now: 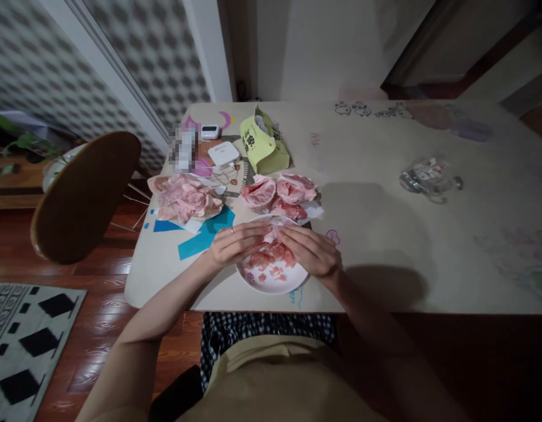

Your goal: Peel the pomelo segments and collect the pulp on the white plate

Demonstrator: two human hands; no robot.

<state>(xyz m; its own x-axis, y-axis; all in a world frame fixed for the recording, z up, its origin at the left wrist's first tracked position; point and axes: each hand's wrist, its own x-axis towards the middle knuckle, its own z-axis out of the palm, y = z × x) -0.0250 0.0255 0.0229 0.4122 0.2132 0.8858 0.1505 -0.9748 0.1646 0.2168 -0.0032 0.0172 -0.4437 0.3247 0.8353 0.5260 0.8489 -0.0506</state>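
A white plate [277, 282] with peeled pink pomelo flesh [271, 256] sits at the table's near edge. Both my hands meet above it. My left hand [235, 243], a ring on one finger, and my right hand [312, 252] pinch a pale pomelo segment [273, 231] between their fingertips. Behind the plate lie unpeeled pomelo segments [279, 193] on white paper. To the left, a heap of pink peel and membrane [185, 199] rests on another sheet.
A yellow tissue pack [262, 143], a white box [223, 153] and a small white device [210, 131] stand at the back left of the pale table [385, 234]. Blue paper [204, 234] lies left. A clear plastic wrapper [429, 176] is right. A brown chair [84, 193] stands left.
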